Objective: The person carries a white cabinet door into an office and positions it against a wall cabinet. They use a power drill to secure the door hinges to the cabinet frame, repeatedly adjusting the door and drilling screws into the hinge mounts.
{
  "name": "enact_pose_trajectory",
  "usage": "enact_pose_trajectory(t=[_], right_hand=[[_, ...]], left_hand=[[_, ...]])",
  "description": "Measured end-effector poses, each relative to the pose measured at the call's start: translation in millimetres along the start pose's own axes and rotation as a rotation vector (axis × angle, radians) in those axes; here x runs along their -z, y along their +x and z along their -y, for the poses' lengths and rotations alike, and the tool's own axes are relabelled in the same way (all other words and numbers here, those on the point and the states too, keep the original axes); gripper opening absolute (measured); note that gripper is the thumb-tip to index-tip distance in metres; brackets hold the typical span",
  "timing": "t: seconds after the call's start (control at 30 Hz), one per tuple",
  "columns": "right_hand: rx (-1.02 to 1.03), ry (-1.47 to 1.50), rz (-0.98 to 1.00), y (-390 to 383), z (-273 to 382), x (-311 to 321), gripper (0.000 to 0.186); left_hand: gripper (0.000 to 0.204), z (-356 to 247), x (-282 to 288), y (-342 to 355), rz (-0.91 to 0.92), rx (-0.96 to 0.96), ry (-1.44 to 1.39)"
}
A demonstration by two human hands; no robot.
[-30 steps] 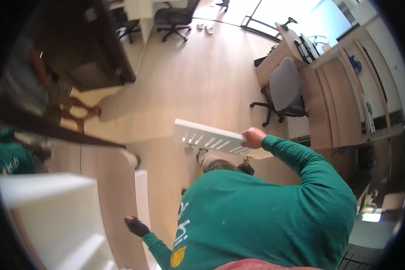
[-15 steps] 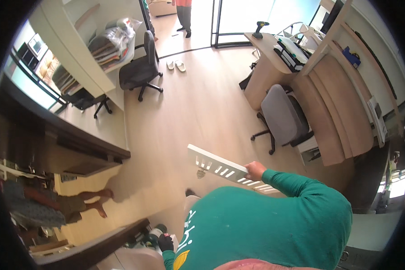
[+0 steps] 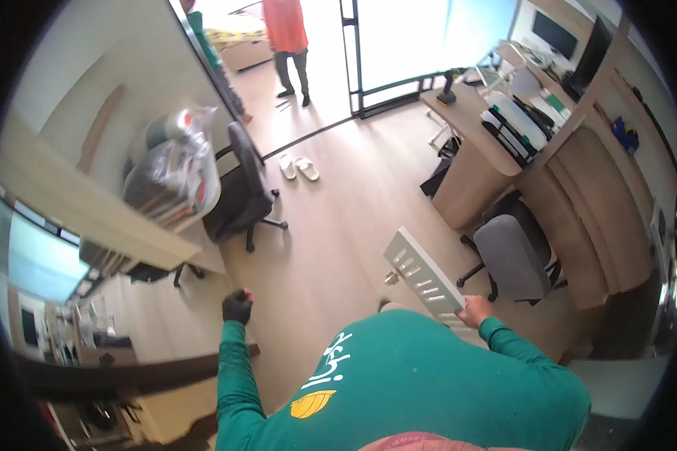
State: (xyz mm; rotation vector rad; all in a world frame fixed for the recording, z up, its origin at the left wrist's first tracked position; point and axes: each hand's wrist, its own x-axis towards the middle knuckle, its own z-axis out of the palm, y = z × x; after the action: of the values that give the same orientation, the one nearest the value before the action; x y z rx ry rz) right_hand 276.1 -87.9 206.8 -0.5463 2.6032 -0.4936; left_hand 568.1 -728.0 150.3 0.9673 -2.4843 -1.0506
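Observation:
In my right hand (image 3: pixel 475 310) is the edge of a pale slotted panel (image 3: pixel 421 270), held at a slant in front of my body above the floor. The hand is bare, with its fingers wrapped round the panel's edge. A small pale metal-looking piece (image 3: pixel 390 277) shows beside the panel's left edge; whether it is fixed to it I cannot tell. My left hand (image 3: pixel 238 308), in a dark glove with bare fingertips, is raised at the left. Its fingers are curled, and what they hold, if anything, is too small to make out.
Ahead on the left stands a black office chair (image 3: pixel 244 188) beside shelving with plastic-wrapped goods (image 3: pixel 169 165). White slippers (image 3: pixel 299 167) lie near the doorway, where a person in an orange top (image 3: pixel 286 26) stands. A grey chair (image 3: pixel 510 255) and a wooden desk (image 3: pixel 466 143) with a cordless drill (image 3: pixel 447 88) are right.
My left hand has risen and moved forward from low beside my body. The panel, in my right hand, has shifted right and tilted more steeply. My view has moved toward the doorway.

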Motion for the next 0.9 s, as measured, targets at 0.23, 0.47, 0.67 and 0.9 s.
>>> enact_pose_trajectory(t=[0.23,0.47,0.67,0.9], right_hand=[[-0.186,0.143,-0.048,166,17,7,0.032],[-0.251,0.221,-0.035,364,56,56,0.032],[-0.263,0.172,-0.154,490,82,86,0.031],[-0.269,0.301,-0.188,621,112,117,0.028]], left_hand=[[0.007,-155,-40,309,0.092,-0.274,-0.158],[0.009,-164,-63,422,0.316,0.067,-0.140],[0.028,-135,-66,611,0.309,-0.107,0.286],[0.021,-317,-148,950,0.431,-0.542,0.372]])
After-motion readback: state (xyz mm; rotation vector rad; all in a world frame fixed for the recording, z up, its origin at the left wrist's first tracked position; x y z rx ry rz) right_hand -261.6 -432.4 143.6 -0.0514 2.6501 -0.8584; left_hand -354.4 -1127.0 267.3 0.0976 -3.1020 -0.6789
